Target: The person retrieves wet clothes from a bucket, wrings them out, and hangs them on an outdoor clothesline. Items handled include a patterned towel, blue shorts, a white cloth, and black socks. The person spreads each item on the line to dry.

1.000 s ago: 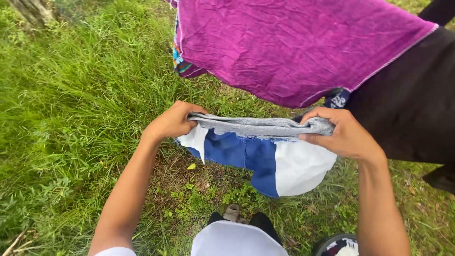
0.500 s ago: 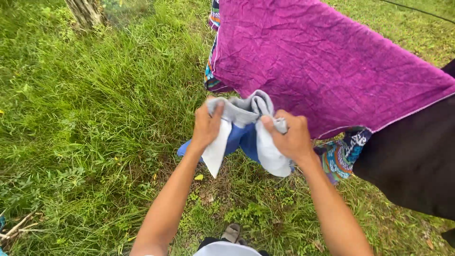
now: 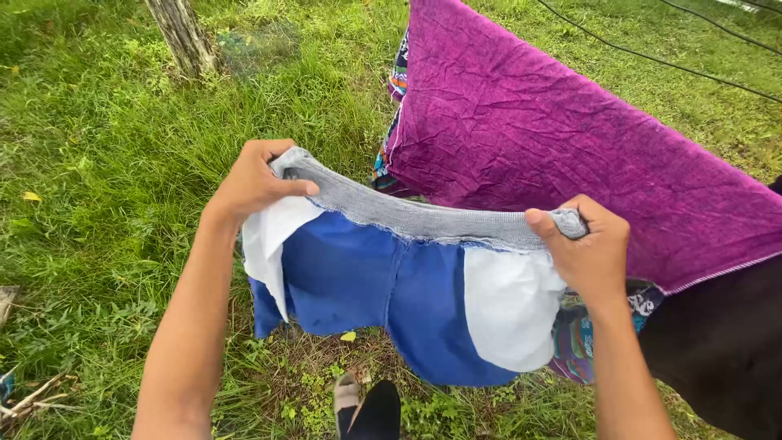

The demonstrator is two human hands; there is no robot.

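Fingers of left hand [image 3: 252, 183] and right hand [image 3: 588, 253] clamped on one pair of blue shorts [image 3: 391, 285], grey waistband taut.

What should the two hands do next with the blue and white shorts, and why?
Probably lift the blue and white shorts with the grey knitted waistband toward a free stretch of the thin dark line. The left hand and right hand hold the waistband stretched flat, beside the hanging purple towel.
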